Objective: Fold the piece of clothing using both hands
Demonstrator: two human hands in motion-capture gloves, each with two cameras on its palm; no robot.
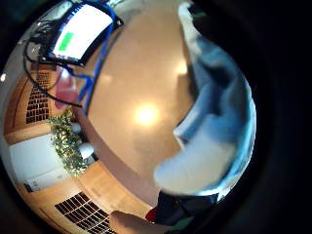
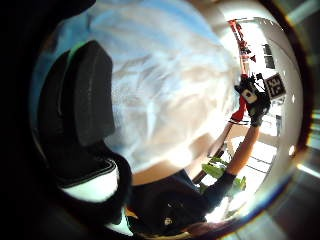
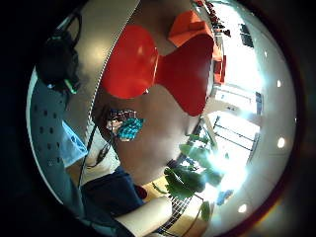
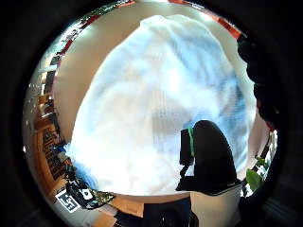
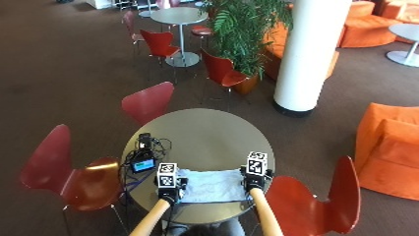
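A pale blue-white piece of clothing [image 5: 209, 184] lies spread flat at the near edge of the round table [image 5: 196, 132]. My left hand [image 5: 169, 189] is at its left side edge and my right hand [image 5: 255, 181] at its right side edge. In the left thumb side palm view the thumb [image 2: 90, 95] lies against the cloth [image 2: 165, 90], and beside that palm a fold of cloth [image 1: 214, 131] rises above the tabletop [image 1: 141, 97]. The right thumb [image 4: 210, 151] presses on the cloth [image 4: 151, 104], which fills that view.
A small device with a lit screen [image 5: 142, 164] and its cables sit on the table just left of my left hand. Red chairs [image 5: 147, 101] ring the table, one close at the right [image 5: 314, 196]. The far half of the tabletop is bare.
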